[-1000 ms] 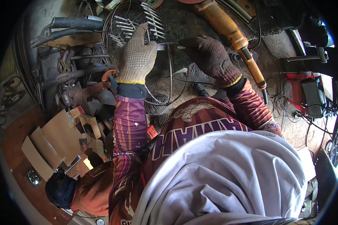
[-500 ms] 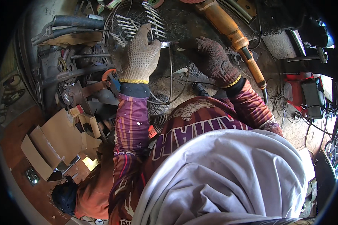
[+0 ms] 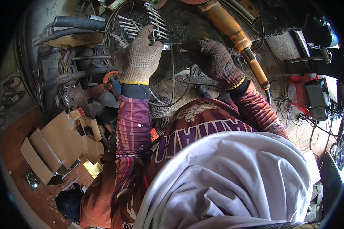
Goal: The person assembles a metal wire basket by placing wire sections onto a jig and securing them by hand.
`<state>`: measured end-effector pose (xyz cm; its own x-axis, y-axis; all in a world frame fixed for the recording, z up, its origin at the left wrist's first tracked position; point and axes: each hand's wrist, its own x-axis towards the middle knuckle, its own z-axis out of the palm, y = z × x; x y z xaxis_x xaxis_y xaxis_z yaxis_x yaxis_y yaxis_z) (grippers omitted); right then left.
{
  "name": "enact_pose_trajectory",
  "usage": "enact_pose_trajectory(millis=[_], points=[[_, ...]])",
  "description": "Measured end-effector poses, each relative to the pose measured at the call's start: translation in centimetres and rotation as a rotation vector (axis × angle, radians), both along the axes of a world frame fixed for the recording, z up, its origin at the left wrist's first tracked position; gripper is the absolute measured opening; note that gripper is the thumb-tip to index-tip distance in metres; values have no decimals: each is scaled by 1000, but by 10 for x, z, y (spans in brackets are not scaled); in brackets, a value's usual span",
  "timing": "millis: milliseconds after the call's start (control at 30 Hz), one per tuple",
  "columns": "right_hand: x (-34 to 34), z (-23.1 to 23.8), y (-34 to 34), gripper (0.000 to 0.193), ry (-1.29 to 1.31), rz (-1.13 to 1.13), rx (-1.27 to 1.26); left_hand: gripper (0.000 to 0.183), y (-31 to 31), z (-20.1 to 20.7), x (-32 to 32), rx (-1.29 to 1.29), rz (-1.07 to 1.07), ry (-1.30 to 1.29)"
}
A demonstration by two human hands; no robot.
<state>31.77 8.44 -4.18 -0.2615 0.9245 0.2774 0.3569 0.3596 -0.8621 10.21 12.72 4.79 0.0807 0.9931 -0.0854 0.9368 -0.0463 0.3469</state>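
Note:
My left hand (image 3: pixel 139 59), in a pale dotted work glove with a yellow cuff edge, is closed over the dark bench. At its thumb is a small shiny metal piece (image 3: pixel 166 47), its far end hidden by the glove. My right hand (image 3: pixel 214 63), in a dark reddish-brown knit glove, is closed just to the right. A thin rod runs from the metal piece toward its fingertips; exactly what they grip is hidden. Short metal pins (image 3: pixel 156 21) lie in slanted rows beyond my left hand, with more pins (image 3: pixel 129 26) to their left.
An orange power tool (image 3: pixel 239 38) lies right of my right hand, its cord trailing down. Clamps and scrap metal (image 3: pixel 88 72) crowd the left, above open cardboard boxes (image 3: pixel 59 145). A person in orange (image 3: pixel 97 202) is at lower left. A red-and-grey case (image 3: pixel 313 97) sits among cables at right.
The small metal piece has tilted and shifted slightly left between my hands. Both hands stay nearly in place. The person in orange at lower left has moved slightly right and down.

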Motion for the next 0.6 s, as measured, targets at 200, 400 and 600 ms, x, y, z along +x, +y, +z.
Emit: enact_pose_trajectory(millis=[200, 400, 600], points=[[-3, 3, -1, 25, -125, 35, -67, 55, -1, 3, 3, -32, 19, 20], [-12, 4, 14, 26, -244, 45, 149, 61, 0, -11, -3, 82, -25, 23], [-23, 10, 27, 26, -476, 109, 208, 59, 2, -12, -2, 82, -10, 29]])
